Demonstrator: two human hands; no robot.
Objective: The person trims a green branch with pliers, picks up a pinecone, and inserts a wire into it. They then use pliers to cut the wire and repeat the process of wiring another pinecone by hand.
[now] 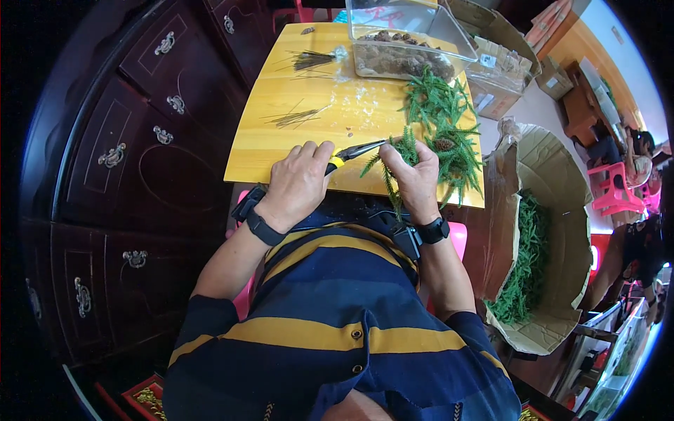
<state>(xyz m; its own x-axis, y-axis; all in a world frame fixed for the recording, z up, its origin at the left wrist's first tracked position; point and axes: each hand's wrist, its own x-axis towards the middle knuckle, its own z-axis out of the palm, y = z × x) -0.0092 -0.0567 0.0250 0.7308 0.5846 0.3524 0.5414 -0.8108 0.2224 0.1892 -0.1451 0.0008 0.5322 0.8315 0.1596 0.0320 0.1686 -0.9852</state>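
My left hand (pixel 298 184) is closed round the handles of needle-nose pliers (pixel 361 149), whose grips are black and yellow. The long jaws point right and reach the fingertips of my right hand (pixel 415 181). That hand pinches a green artificial pine sprig (pixel 392 184), with needled twigs hanging below the fingers. What the jaws grip, if anything, is too small to make out. Just right of the hand, more pine sprigs (pixel 460 167) lie on the yellow table (pixel 281 158), a brown pine cone (pixel 444 144) among them.
Thin dark wires (pixel 296 118) and a wire bundle (pixel 312 60) lie on the table's left half. A clear plastic bin (pixel 361 67) of pine cones stands at the back. At right, a large cardboard box (pixel 558 165) holds green sprigs. Dark drawers (pixel 140 161) line the left side.
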